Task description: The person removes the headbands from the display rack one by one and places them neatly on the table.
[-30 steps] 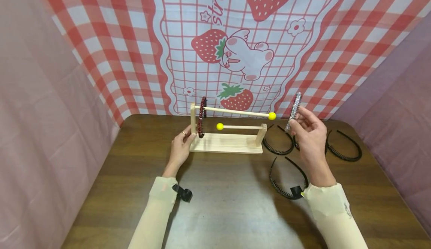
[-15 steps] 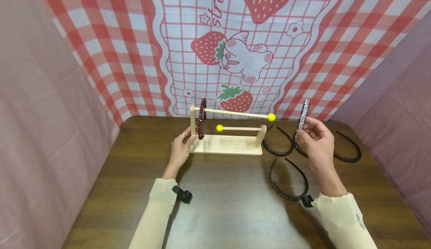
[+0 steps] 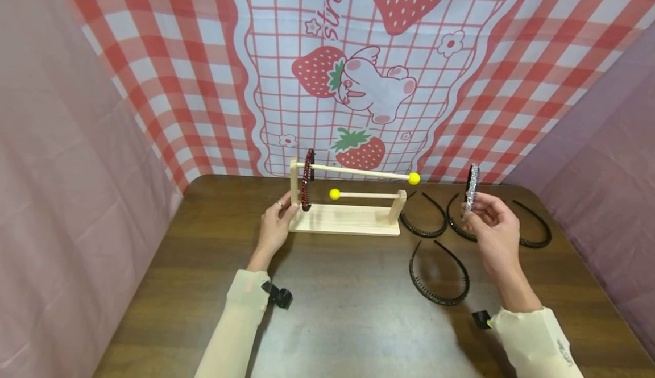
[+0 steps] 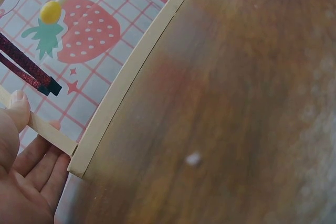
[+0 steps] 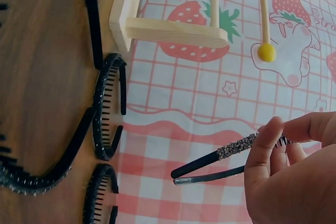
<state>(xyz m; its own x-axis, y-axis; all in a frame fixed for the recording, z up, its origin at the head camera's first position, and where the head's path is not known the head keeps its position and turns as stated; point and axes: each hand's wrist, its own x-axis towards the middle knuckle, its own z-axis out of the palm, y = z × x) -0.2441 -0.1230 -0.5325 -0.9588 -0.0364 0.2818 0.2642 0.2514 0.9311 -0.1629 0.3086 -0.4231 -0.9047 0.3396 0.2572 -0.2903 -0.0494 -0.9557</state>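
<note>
My right hand point(image 3: 496, 233) pinches a silver glittery headband point(image 3: 472, 187) between thumb and fingers, lifted above the table's right side. In the right wrist view its black ends point left, and the fingers cover part of the band. My left hand point(image 3: 276, 224) grips the left upright of a wooden rack point(image 3: 353, 219), thumb on one face and fingers behind, as the left wrist view shows. A red glittery headband point(image 3: 306, 182) hangs on the rack's upper rod near that upright. Both rods end in yellow balls, the upper one point(image 3: 413, 178) pointing right, the lower one point(image 3: 334, 194) left.
Several black toothed headbands lie on the brown table point(image 3: 327, 310): one beside the rack point(image 3: 423, 219), one in front point(image 3: 439, 275), others around the right hand, such as the far right headband point(image 3: 534, 227). A strawberry-patterned cloth point(image 3: 327, 111) hangs behind the table.
My right hand has moved right and down, away from the upper rod's end, carrying the silver headband, which has turned a little. The left hand and rack stay in place.
</note>
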